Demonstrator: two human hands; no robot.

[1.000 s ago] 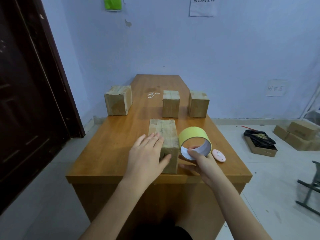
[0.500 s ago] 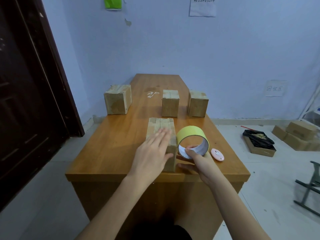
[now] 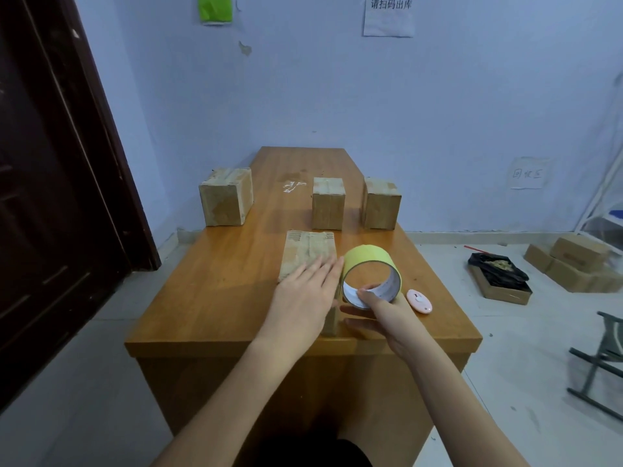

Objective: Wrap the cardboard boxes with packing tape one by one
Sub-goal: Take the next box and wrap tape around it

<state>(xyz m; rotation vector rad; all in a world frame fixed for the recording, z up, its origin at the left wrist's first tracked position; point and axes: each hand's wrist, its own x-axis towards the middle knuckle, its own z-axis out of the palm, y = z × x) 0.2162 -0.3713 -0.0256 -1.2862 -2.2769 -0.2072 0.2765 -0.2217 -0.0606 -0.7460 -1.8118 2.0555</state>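
Note:
A long cardboard box (image 3: 308,252) lies near the table's front edge. My left hand (image 3: 303,298) rests flat on its near end, fingers together and pointing up-right. Just right of the box, my right hand (image 3: 377,310) grips a wide yellow-green tape roll (image 3: 369,261) with the thumb inside its white core. The roll touches the box's right side. Three more cardboard boxes stand farther back: a larger one at the left (image 3: 226,197), one in the middle (image 3: 328,203) and one at the right (image 3: 381,204).
A small pink oval cutter (image 3: 419,301) lies on the wooden table (image 3: 215,288) right of the roll. Clear tape scraps (image 3: 293,186) lie mid-table. A dark door stands to the left. Boxes (image 3: 573,261), an open box holding a black bag (image 3: 499,276) and a metal frame (image 3: 603,358) are on the floor right.
My left hand has slid from the box's left side up onto its top, toward the tape roll. The right hand has kept the roll nearly in place.

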